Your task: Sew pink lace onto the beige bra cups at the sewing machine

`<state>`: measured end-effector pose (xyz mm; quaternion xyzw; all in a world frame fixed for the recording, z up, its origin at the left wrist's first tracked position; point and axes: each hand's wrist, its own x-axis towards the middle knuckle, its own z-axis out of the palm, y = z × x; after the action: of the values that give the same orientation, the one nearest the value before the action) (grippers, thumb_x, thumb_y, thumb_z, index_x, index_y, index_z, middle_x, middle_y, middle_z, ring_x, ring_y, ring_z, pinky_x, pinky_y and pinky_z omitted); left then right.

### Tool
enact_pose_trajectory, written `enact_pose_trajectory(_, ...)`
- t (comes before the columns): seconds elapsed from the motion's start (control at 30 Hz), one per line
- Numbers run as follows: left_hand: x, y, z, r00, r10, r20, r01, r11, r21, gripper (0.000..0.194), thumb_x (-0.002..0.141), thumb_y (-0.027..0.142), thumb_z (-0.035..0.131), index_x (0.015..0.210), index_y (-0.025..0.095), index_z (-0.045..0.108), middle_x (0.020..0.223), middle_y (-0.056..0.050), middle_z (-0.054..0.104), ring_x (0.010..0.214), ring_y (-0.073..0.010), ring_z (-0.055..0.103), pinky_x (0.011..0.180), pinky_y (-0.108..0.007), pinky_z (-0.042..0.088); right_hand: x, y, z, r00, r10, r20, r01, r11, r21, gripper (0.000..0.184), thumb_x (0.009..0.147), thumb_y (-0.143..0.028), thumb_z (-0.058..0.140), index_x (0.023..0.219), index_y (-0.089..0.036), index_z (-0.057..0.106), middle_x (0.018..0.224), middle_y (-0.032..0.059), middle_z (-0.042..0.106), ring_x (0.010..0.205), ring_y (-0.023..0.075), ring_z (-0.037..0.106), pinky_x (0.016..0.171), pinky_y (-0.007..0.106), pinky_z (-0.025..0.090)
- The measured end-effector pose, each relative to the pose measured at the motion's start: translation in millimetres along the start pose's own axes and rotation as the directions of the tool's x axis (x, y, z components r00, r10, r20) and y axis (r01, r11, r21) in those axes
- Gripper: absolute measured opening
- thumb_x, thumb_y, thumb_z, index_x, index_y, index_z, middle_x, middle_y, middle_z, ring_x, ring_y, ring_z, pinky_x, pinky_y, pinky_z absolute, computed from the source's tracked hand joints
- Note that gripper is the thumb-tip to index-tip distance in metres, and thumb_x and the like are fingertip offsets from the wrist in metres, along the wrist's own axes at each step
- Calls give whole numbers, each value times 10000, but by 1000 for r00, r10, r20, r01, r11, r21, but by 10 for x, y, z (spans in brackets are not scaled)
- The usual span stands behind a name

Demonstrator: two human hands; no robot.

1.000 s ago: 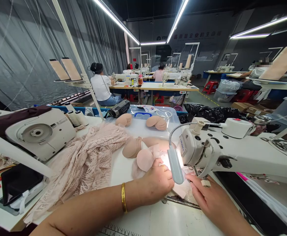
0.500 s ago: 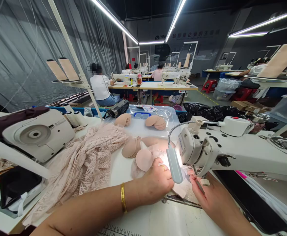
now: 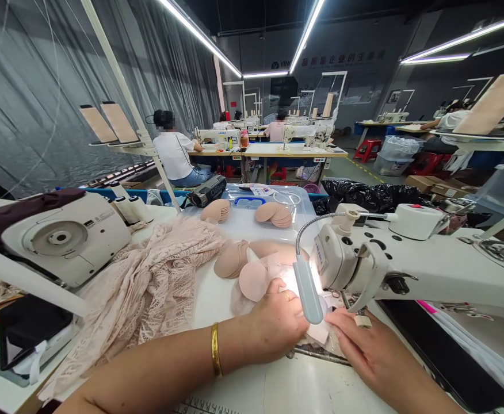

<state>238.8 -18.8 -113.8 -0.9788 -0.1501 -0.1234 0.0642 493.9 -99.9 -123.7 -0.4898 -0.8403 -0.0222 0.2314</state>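
Evidently, fabric [image 3: 318,333] lies low, right of centre in the frame, between both hands: left hand [image 3: 273,323] curled at its left, right hand [image 3: 362,339] narrowed at its right; grips undeterminable.

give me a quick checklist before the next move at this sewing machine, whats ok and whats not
1. Left hand at the pale pink thin fabric: ok.
2. Right hand near the fabric, beside the head of the white metal sewing machine: ok.
3. Fingertips clear of the needle: cannot tell, the needle is not visible.
4. Slim grey gooseneck lamp lit: ok, though its head blocks part of this view.
5. Crumpled beige lace cloth away from the machine head: ok, it lies beyond the left forearm.
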Motion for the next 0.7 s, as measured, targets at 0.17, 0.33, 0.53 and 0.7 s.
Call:
enact_pose_trajectory(0.17,-75,175,-145,995,92,-45,-93,996,-13,119,1032,232,558,937,169,597,930,-40,638,757,-193,541,867,-458,361,-64,15,-36,948,-35,317,-31,979,201,301,1103,-181,409,1143,-293,686,985,29,665,855,197,671,698,310,545)
enact_pose_trajectory(0.33,-39,151,-173,993,100,-64,-102,994,-27,149,974,144,543,828,170,537,835,-4,592,719,-174,507,843,-437,336,-83,-17,20,935,43,353,-105,982,160,333,1122,-216,344,1134,-262,673,962,45,624,848,221,645,702,354,517)
enact_pose_trajectory(0.53,18,-48,-171,995,96,29,-95,995,-37,119,881,158,615,799,187,534,781,2,581,685,-163,441,846,-433,332,-78,-54,114,959,74,272,-113,985,129,286,1132,-260,354,1168,-292,636,938,31,627,848,234,670,688,348,538)
enact_pose_trajectory(0.7,90,-220,-189,993,99,60,-96,994,-56,140,842,85,618,770,187,557,860,-16,633,761,-191,504,836,-444,325,-42,-52,148,981,55,188,-65,997,48,292,1134,-268,363,1319,-291,588,852,7,636,771,226,684,608,314,536)
